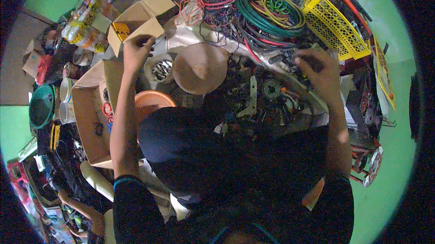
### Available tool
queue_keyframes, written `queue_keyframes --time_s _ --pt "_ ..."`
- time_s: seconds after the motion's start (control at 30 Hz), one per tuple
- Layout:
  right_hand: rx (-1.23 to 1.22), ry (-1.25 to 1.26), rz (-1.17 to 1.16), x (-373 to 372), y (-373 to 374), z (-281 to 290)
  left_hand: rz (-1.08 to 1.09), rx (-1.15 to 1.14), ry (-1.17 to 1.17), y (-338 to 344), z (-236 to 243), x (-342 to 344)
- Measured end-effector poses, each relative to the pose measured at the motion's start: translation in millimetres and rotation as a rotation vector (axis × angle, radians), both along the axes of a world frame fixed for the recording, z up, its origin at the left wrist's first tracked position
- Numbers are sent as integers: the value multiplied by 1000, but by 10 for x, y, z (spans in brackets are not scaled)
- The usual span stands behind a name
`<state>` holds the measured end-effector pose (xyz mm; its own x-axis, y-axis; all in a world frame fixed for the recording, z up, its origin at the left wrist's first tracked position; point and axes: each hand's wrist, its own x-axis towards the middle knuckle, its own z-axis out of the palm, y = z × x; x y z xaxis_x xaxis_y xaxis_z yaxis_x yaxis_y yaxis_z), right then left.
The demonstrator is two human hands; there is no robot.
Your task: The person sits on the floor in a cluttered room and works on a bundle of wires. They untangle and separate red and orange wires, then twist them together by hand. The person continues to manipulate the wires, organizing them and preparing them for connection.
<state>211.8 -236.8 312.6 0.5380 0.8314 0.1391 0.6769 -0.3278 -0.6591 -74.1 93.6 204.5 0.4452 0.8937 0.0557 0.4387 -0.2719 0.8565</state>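
Fingers of the left hand [135, 54] curled loosely by the small open carton [156, 4]; any hold couldn't be told. Right hand [321, 69] hung part-open, seemingly empty, near coiled cables [247, 10]. Reaching seemed underway; grasping called for closing 1 hand.

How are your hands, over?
Left hand by open brown cardboard box, grip unclear. Right hand near yellow plastic crate, grip unclear. Round brown bowl between them.
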Motion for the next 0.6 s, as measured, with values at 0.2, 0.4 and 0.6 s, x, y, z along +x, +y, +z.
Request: queue_keyframes --time_s 0.2,0.4,0.6 --pt "-1 252 -126 -5 -359 -300 -427 504 451 472 -122 859" --pt "-41 150 -48 213 -386 -490 -479 396 1037 1304 -693 1731" --pt "-108 -24 -45 460 -278 -598 -160 418 353 1671 -1643 2068"
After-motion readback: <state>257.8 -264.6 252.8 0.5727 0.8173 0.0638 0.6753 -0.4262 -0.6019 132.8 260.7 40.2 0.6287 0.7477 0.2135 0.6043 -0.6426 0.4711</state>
